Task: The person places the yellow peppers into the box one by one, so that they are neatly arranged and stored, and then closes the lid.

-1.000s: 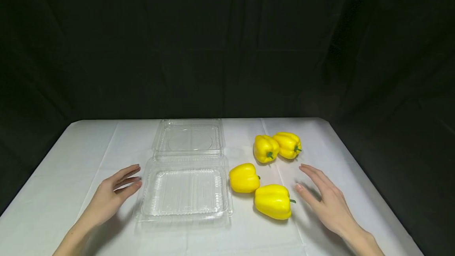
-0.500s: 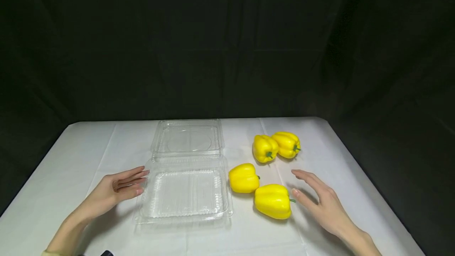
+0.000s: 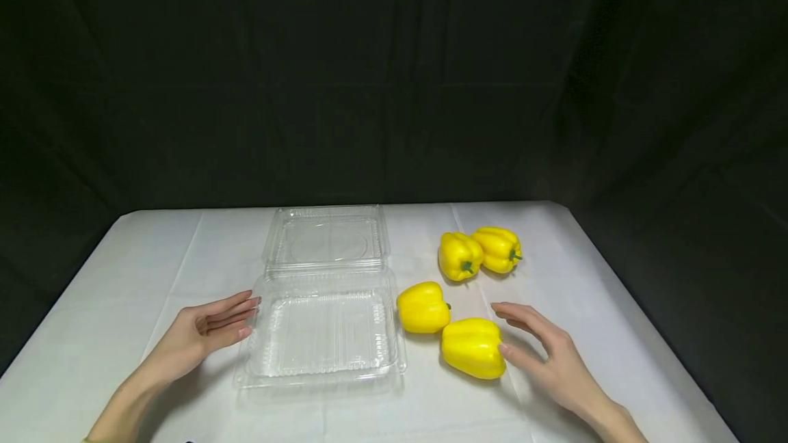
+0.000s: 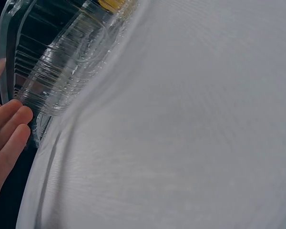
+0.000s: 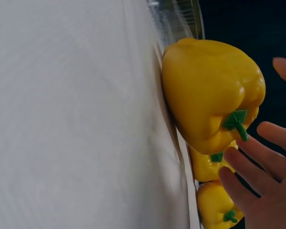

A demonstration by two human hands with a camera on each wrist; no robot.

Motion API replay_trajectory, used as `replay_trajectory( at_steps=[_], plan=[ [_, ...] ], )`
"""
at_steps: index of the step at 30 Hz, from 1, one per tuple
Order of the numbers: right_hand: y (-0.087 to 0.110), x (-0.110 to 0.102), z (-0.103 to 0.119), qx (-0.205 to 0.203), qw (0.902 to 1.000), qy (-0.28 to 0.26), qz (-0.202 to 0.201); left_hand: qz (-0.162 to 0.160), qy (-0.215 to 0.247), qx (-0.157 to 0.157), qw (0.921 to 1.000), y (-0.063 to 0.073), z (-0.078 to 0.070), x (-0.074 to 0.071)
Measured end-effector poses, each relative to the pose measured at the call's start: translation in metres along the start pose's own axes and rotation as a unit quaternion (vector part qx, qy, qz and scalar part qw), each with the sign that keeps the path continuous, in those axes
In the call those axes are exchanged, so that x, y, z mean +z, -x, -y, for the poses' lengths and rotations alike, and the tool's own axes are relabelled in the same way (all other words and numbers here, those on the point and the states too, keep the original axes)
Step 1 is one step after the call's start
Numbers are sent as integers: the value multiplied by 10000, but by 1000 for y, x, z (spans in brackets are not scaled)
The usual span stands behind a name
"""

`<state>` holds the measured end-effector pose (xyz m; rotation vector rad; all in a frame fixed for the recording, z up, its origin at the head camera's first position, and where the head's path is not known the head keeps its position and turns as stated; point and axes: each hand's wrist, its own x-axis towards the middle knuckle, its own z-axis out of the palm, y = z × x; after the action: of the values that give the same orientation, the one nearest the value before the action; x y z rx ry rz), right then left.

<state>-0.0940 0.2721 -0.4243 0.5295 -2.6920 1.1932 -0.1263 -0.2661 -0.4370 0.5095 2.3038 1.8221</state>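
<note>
A clear plastic clamshell container [image 3: 323, 333] lies on the white cloth with its lid [image 3: 329, 238] folded back behind it. My left hand [image 3: 197, 337] is at the container's left side, fingers extended and fingertips right at the rim. To the right of the container lie several yellow bell peppers with green stems. The nearest bell pepper [image 3: 473, 348] has my right hand [image 3: 550, 357] beside it, thumb tip overlapping its stem end in the head view. In the right wrist view the fingers are spread around that pepper's stem end and have not closed on it.
Another bell pepper [image 3: 423, 307] lies between the nearest one and the container. Farther back, two more, a left pepper [image 3: 459, 256] and a right pepper [image 3: 497, 249], sit against each other. A black curtain [image 3: 388, 81] hangs behind the white-covered table [image 3: 369, 422].
My right hand has moved left, up to the nearest pepper. My left hand has shifted slightly right, to the container's rim. The container and the peppers stay in place.
</note>
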Motion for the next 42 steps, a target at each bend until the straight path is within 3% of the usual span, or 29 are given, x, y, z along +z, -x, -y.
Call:
replay_trajectory(
  at_steps=[5,15,28,42],
  plan=[
    [2,4,-3,68,9997,-109,223,0,15,140,9999,1,0,1],
    [3,7,-1,68,9995,-19,303,-38,71,155,9998,4,0,1],
    [4,6,1,170,9991,-54,373,-49,94,-34,9999,4,1,3],
    [4,4,2,235,9991,-91,332,-234,-260,-218,9992,5,-1,5]
  ],
)
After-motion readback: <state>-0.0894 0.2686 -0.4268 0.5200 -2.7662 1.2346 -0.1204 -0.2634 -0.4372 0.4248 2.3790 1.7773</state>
